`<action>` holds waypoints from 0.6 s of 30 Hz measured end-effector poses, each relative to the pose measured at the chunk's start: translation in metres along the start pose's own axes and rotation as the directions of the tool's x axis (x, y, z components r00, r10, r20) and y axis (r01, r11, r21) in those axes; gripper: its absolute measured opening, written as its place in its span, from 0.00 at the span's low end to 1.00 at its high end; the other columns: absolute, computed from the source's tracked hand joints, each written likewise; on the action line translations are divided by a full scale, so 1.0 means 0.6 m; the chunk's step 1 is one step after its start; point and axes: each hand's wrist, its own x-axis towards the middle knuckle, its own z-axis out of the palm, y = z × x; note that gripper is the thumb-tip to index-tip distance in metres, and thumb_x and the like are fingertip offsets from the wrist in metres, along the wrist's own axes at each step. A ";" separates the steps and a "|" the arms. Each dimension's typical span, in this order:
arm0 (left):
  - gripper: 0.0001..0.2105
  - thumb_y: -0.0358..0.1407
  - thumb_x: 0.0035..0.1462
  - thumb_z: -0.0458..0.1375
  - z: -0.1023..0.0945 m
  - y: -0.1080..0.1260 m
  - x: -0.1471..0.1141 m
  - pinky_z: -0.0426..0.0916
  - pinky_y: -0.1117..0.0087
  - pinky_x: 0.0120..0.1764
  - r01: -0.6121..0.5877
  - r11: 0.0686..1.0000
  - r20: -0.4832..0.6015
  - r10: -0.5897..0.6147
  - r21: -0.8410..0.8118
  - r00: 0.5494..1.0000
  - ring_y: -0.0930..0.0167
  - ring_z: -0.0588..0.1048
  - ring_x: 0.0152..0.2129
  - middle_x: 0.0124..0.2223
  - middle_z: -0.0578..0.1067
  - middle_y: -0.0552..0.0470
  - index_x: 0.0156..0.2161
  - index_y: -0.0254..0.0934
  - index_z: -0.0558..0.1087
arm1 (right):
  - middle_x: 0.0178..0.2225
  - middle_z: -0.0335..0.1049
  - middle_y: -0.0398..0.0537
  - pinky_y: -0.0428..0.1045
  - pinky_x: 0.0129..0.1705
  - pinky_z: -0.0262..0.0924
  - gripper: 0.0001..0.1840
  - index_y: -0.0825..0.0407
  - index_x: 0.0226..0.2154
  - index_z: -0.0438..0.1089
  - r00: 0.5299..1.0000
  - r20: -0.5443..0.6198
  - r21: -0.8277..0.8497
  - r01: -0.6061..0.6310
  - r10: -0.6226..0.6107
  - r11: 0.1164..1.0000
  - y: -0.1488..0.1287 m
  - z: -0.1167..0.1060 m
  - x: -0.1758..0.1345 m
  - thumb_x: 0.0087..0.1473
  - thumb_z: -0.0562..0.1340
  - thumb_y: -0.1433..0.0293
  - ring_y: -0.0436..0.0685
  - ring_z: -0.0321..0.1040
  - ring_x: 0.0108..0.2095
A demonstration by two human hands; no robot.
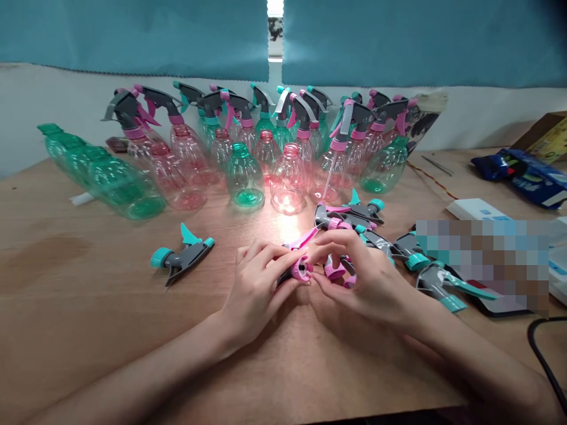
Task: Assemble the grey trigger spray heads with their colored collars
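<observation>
My left hand point(259, 280) grips a grey and pink trigger spray head point(302, 268), its pink collar turned towards me with a dark hole in the middle. From the other side, the thumb and fingertips of my right hand point(358, 271) are closed at the rim of that collar. Beyond and beside my right hand lies a loose pile of spray heads, among them a teal-collared one point(410, 248) and another with a teal trigger point(443, 286). Left of my hands rests a single grey and teal spray head point(181, 257).
Pink and green bottles stand along the back, including an open green bottle point(245, 183) and an open pink bottle point(289, 186); many others carry spray heads. A blue packet point(527, 174), a white power strip point(476, 209) and a black cable point(543, 354) are at the right.
</observation>
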 end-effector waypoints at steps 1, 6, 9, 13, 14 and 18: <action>0.11 0.32 0.61 0.55 0.000 0.000 0.000 0.56 0.64 0.38 0.000 1.000 0.005 0.000 0.005 1.000 0.66 0.68 0.37 0.40 0.75 0.50 0.49 0.38 0.71 | 0.36 0.72 0.48 0.45 0.27 0.65 0.23 0.51 0.49 0.55 1.000 -0.001 -0.011 0.003 -0.003 1.000 -0.001 0.000 0.000 0.53 0.61 0.76 0.53 0.72 0.33; 0.12 0.30 0.58 0.59 0.003 -0.001 0.001 0.57 0.64 0.38 0.013 1.000 0.016 -0.013 0.005 1.000 0.66 0.68 0.37 0.40 0.75 0.51 0.47 0.39 0.72 | 0.39 0.72 0.50 0.48 0.32 0.68 0.22 0.51 0.52 0.55 0.998 0.059 -0.057 0.001 0.002 0.998 -0.008 -0.001 0.005 0.56 0.58 0.75 0.53 0.72 0.35; 0.12 0.29 0.57 0.58 0.005 -0.004 0.000 0.58 0.64 0.38 0.030 1.000 0.013 -0.030 -0.005 0.999 0.66 0.68 0.37 0.40 0.75 0.51 0.47 0.39 0.72 | 0.44 0.70 0.53 0.50 0.37 0.68 0.23 0.51 0.56 0.55 0.994 0.100 -0.061 0.046 -0.040 0.997 -0.013 0.005 0.006 0.58 0.57 0.75 0.54 0.70 0.38; 0.11 0.30 0.59 0.56 0.005 -0.005 0.000 0.59 0.64 0.38 0.005 0.999 0.016 -0.005 -0.037 1.000 0.66 0.68 0.37 0.40 0.75 0.50 0.47 0.38 0.71 | 0.37 0.71 0.47 0.48 0.36 0.68 0.27 0.50 0.56 0.55 0.996 -0.088 0.007 0.013 -0.012 1.000 -0.015 0.027 0.001 0.55 0.58 0.77 0.52 0.70 0.34; 0.11 0.30 0.59 0.56 0.006 -0.004 -0.001 0.59 0.64 0.38 0.000 0.999 0.021 0.001 -0.042 1.000 0.66 0.68 0.37 0.40 0.75 0.50 0.47 0.37 0.71 | 0.35 0.71 0.45 0.47 0.35 0.68 0.27 0.50 0.56 0.55 0.991 -0.132 0.026 -0.032 0.035 0.999 -0.015 0.032 0.001 0.54 0.59 0.77 0.52 0.70 0.33; 0.11 0.30 0.60 0.55 0.009 -0.003 -0.001 0.59 0.64 0.38 0.030 0.999 -0.010 -0.031 -0.042 0.999 0.66 0.67 0.37 0.39 0.74 0.49 0.48 0.36 0.71 | 0.32 0.73 0.44 0.50 0.37 0.67 0.25 0.52 0.54 0.59 0.982 -0.166 -0.018 -0.090 0.086 0.996 -0.016 0.032 0.005 0.54 0.60 0.77 0.53 0.70 0.34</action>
